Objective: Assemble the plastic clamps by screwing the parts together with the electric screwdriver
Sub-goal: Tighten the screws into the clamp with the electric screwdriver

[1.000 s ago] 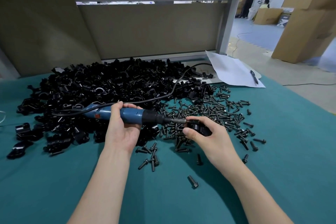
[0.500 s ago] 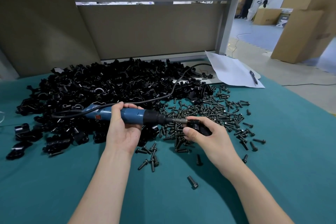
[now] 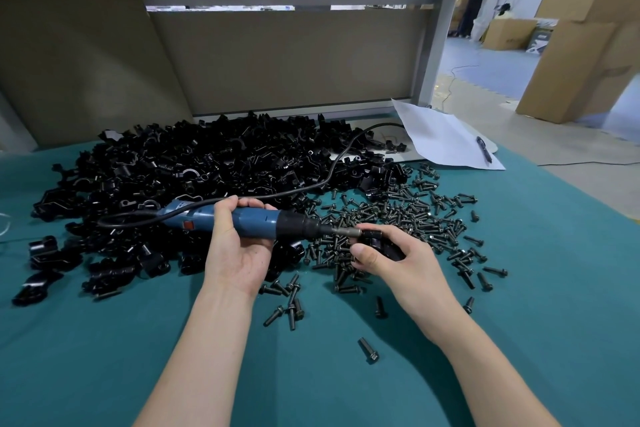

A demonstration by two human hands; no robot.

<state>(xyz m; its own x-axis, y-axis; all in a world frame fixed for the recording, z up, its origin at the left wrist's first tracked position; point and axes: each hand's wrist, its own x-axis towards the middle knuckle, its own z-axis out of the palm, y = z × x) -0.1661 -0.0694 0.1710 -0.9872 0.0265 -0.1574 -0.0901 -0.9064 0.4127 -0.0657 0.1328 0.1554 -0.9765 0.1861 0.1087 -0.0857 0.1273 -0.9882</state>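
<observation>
My left hand (image 3: 235,246) grips a blue electric screwdriver (image 3: 256,218) held level, its black nose pointing right. Its metal bit touches a small black plastic clamp (image 3: 379,241) pinched in my right hand (image 3: 398,260); my fingers hide most of the clamp. Both hands hover just above the teal table (image 3: 519,340). A big heap of black clamp parts (image 3: 207,167) lies behind and to the left. Several dark screws (image 3: 408,218) are scattered under and right of my right hand.
The screwdriver's black cord (image 3: 332,167) loops back over the heap to the rear. A white sheet of paper (image 3: 440,139) with a pen (image 3: 483,148) lies at the back right. A grey partition (image 3: 277,56) closes the table's far side. Cardboard boxes (image 3: 585,28) stand beyond.
The screwdriver and both hands hold almost the same place, with the bit staying against the clamp. Nothing else has visibly moved.
</observation>
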